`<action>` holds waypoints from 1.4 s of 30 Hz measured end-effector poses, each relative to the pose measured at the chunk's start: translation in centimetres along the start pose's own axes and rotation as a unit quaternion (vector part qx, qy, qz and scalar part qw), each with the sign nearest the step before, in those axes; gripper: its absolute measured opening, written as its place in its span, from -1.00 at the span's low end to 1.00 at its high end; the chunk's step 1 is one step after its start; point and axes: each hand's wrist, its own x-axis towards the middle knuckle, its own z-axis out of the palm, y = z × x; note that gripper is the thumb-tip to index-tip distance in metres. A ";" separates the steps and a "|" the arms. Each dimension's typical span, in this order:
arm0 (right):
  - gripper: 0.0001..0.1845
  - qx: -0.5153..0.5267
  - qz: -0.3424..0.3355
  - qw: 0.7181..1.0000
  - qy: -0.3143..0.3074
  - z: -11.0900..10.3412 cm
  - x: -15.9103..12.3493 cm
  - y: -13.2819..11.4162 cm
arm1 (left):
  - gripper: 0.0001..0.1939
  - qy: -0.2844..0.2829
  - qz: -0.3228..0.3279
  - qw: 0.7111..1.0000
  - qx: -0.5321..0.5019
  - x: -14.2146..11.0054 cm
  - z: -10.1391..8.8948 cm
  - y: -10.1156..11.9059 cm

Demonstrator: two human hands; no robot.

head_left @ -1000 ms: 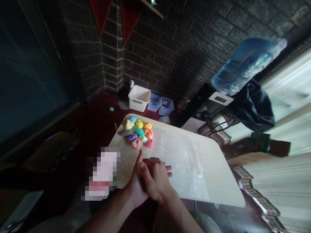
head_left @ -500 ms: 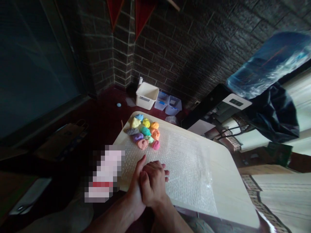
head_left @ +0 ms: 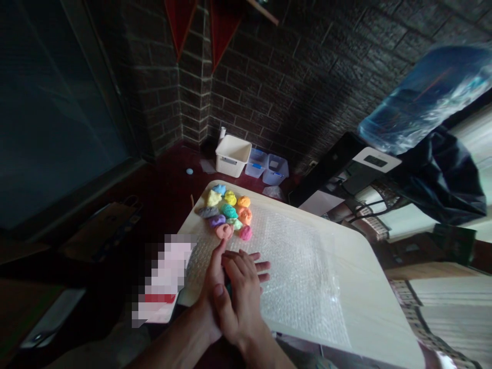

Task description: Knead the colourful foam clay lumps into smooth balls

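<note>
My left hand (head_left: 208,289) and my right hand (head_left: 246,300) are pressed palm to palm over the near left edge of a pale table (head_left: 369,292), the right lying on top with its fingers stretched out. A sliver of a teal lump (head_left: 229,288) shows between the palms. Just beyond my fingertips, several small lumps of coloured dough (head_left: 229,212) sit in a cluster at the table's far left corner. A sheet of bubble wrap (head_left: 300,266) covers the middle of the table under my hands.
A blurred pink and white thing (head_left: 163,279) lies left of my hands. On the dark red floor stand a white basket (head_left: 232,155) and clear boxes (head_left: 269,168) by the brick wall. A water bottle (head_left: 426,97) and a black bag (head_left: 442,179) are at right.
My right hand has slid forward and back over the left, and its fingers now reach further out. The view shifted slightly; the dough lumps have not moved.
</note>
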 end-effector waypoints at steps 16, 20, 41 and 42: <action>-0.23 0.196 0.262 0.930 0.166 -2.0 1.2 3.1 | -0.34 0.001 0.008 1.000 -0.018 -1.0 0.3 -0.9; -0.20 0.136 0.308 0.927 0.163 -3.0 1.2 5.1 | -0.50 0.022 0.080 0.977 0.198 0.0 -1.1 -2.6; -0.27 0.192 0.358 0.907 0.113 -2.0 0.3 4.1 | -0.67 0.143 0.353 0.622 0.684 0.8 -2.2 -1.6; -0.27 0.192 0.359 0.905 0.123 -1.9 0.3 3.9 | -0.66 0.136 0.364 0.613 0.688 0.7 -2.1 -1.5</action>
